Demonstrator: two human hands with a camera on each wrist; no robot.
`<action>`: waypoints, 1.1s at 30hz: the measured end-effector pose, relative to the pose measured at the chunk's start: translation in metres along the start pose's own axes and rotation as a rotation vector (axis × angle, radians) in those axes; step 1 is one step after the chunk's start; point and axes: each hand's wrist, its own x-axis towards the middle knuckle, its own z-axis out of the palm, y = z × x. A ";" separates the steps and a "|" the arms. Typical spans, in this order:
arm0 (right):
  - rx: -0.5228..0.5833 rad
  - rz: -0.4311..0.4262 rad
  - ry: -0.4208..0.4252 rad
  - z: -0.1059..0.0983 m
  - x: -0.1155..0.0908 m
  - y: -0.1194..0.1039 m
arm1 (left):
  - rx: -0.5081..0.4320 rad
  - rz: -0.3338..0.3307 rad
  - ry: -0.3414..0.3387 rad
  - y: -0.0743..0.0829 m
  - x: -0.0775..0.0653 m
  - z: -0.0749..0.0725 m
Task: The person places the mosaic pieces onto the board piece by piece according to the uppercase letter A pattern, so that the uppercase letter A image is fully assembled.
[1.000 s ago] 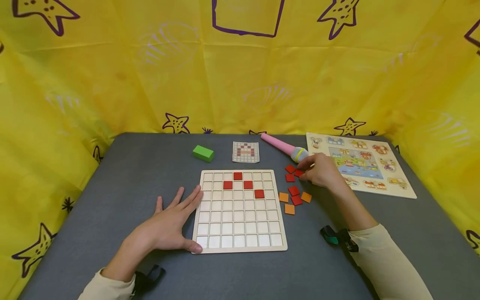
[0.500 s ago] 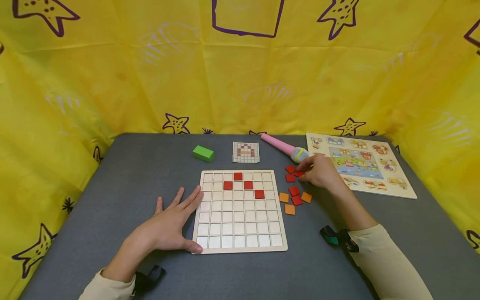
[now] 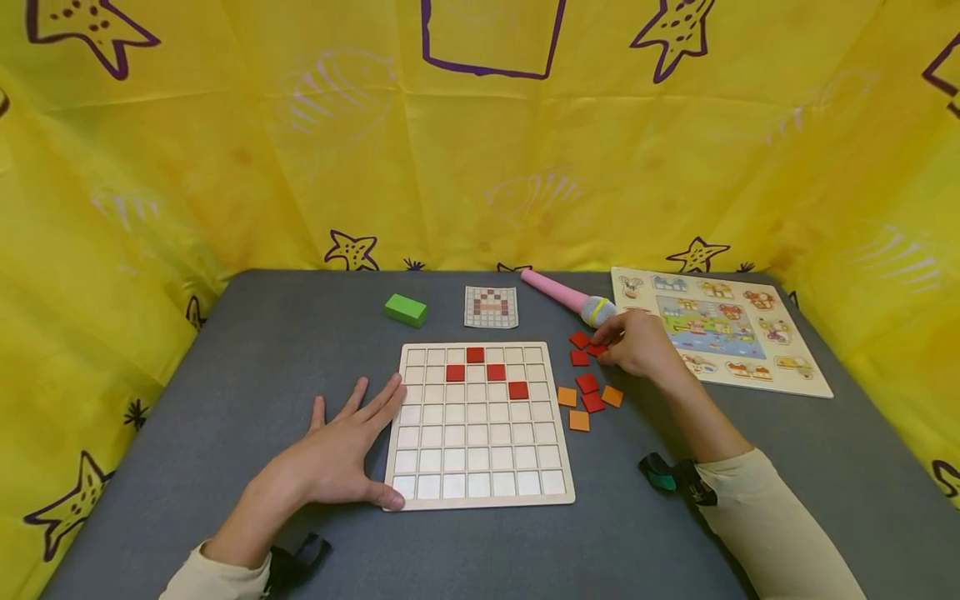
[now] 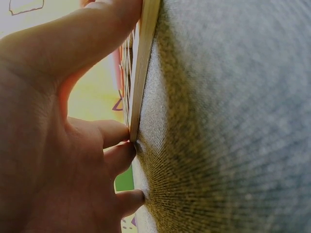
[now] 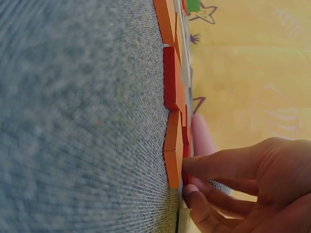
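A pale wooden grid board lies on the dark grey table, with several red tiles in its upper cells. My left hand rests along the board's left edge, thumb at the lower corner and fingers spread; the left wrist view shows the thumb and fingertips against the wooden edge. To the right of the board, my right hand pinches a red tile between thumb and fingers, low at the table. Around it lie more loose red tiles and orange tiles. The fingers partly hide the pinched tile.
Behind the board are a small pattern card and a green block. A pink toy microphone lies just beyond my right hand. A picture puzzle board sits at the right. Yellow patterned cloth surrounds the table.
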 end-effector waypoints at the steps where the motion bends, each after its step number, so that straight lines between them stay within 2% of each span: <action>1: 0.004 0.001 -0.004 0.000 0.000 0.000 | 0.001 -0.002 -0.001 0.000 0.000 0.000; 14: 0.006 -0.010 -0.013 -0.005 -0.004 -0.007 | 0.002 0.001 0.003 0.000 0.000 0.001; 23: 0.033 0.018 -0.049 -0.008 -0.009 -0.014 | 0.003 0.005 0.000 -0.001 0.001 0.001; 33: 0.029 -0.014 -0.022 -0.006 -0.012 -0.022 | 0.003 0.006 -0.004 -0.002 0.001 0.001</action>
